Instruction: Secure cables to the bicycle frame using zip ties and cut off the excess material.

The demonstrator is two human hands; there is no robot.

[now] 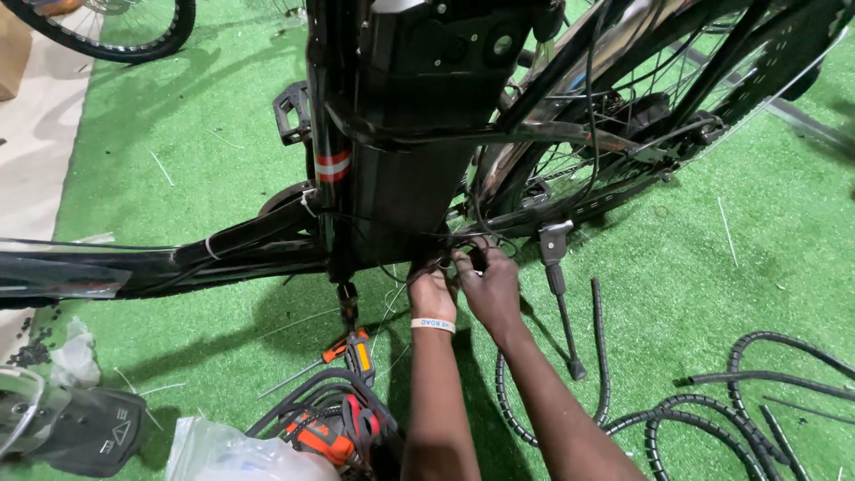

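A black bicycle frame (392,134) stands over green artificial turf. Low on the frame, by the bottom bracket, my left hand (432,292) and my right hand (488,283) are together, fingers pinched on thin black cables (463,239) that run along the frame. My left wrist carries a white band. What lies between the fingertips is hidden by the hands. The kickstand (559,285) reaches down to the turf just right of my right hand.
Black corrugated cable sleeves (712,401) coil on the turf at right. An orange-handled tool (356,349) and a black-orange power tool (334,432) lie near my left arm. A plastic bag (223,454) sits bottom left. A pedal (290,111) and rear wheel (570,151) are close.
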